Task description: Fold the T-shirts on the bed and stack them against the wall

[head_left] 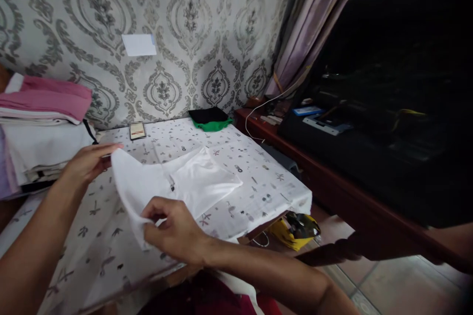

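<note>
Head view. Item: white cloth (207,177), on the table, its far part lying flat, its near left part raised between two hands. Left hand (88,162): fingertips gripping the cloth's upper left corner. Right hand (175,231): thumb and fingers pinching its near edge.

Edges and room: table cover (266,177) reaching a right-hand edge well apart from the cloth, with a strip of it between the cloth and that edge; front edge just below the right hand. Left limit, stack of folded fabrics (44,142), near the left hand. Back limit, patterned wall (190,19); before it, small pale rectangular item (138,131) and black-and-green folded fabric (210,119). Right limit, reddish-brown wooden furniture (332,177) bearing a large black panel (384,83).

Materials: cloth thin, smooth, softly creased, with a small dark mark near its middle; cover white, printed with small dark motifs; wall grey, with damask medallions; stack pink and white, layered; curtain (321,5) mauve, in long folds; floor (399,290) tiled; bag (291,236) yellow and black, crumpled, below the table's right side.
</note>
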The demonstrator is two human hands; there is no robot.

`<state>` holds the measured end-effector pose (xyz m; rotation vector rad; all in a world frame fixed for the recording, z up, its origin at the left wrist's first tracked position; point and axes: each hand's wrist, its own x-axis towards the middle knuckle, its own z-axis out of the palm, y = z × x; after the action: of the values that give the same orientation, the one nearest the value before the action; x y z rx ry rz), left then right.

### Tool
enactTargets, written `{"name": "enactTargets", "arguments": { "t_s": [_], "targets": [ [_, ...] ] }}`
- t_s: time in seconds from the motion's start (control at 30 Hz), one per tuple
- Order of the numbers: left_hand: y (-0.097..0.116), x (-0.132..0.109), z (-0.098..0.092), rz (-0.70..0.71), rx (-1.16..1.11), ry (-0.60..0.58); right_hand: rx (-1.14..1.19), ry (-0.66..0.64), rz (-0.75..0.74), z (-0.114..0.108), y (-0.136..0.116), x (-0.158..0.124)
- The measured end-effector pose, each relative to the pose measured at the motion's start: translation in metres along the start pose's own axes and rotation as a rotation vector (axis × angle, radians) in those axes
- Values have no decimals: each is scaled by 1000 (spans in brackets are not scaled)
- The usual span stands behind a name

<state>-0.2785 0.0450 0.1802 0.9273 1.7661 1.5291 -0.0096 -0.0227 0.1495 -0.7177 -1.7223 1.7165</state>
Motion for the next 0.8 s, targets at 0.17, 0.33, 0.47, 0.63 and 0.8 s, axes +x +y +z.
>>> {"name": "enactTargets", "arguments": {
  "t_s": [0.17,0.33,0.47,0.63,0.8],
  "targets": [
    [25,15,82,-33,-174,-118,299,59,26,-62,-3,-13],
    [29,33,164,-16,-120,-252,288,288,49,-126,3,-28],
    [19,44,219,-39,-54,-301,264,447,109,-169,21,-32],
    [0,55,266,-83,27,-321,254,531,189,-204,49,-31],
    [-24,63,292,-109,86,-301,246,537,228,-223,61,-32]
  ]
}}
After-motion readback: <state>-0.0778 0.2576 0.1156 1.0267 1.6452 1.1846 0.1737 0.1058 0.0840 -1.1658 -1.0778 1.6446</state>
